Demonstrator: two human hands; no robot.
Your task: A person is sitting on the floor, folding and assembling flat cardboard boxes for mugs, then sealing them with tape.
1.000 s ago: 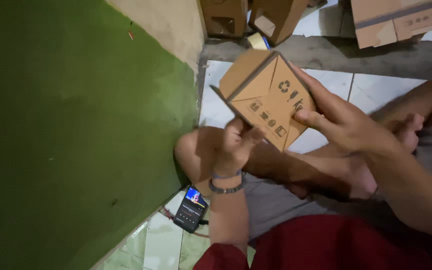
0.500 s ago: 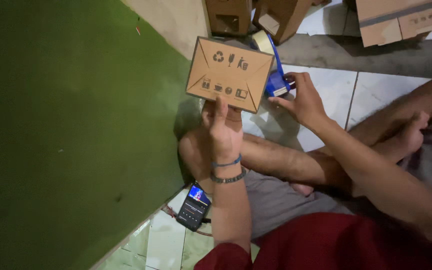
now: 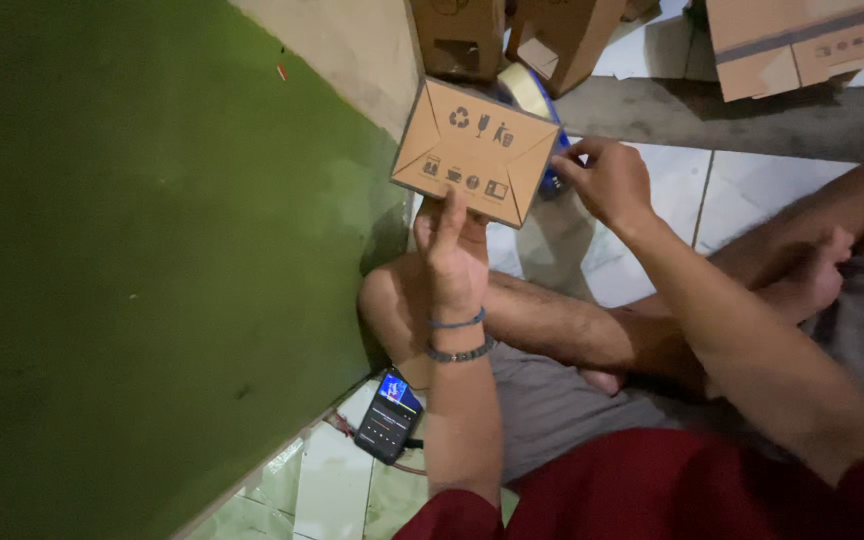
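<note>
I see my left hand [image 3: 452, 250] holding up a small flat brown cardboard box [image 3: 475, 152] with little black picture signs on its face. The fingers [image 3: 449, 215] press on the box from below, at its bottom edge, and grip it there. The box is up in the air, above my bent knee and close to the green wall [image 3: 132, 280]. It is a bit tilted.

My right hand [image 3: 604, 180] is at the right edge of the box. Its fingers are curled and touch the box's side. Just behind that edge I see a roll of tape in a blue holder [image 3: 537, 100]. I cannot tell if the right hand grips the tape holder or only the box.

I sit on a floor of white tiles [image 3: 752, 180] with my legs crossed. A black phone with a lit screen [image 3: 388, 415] lies on the floor by the wall, near my left arm. More brown cardboard boxes [image 3: 802, 40] lie at the far edge of the floor.
</note>
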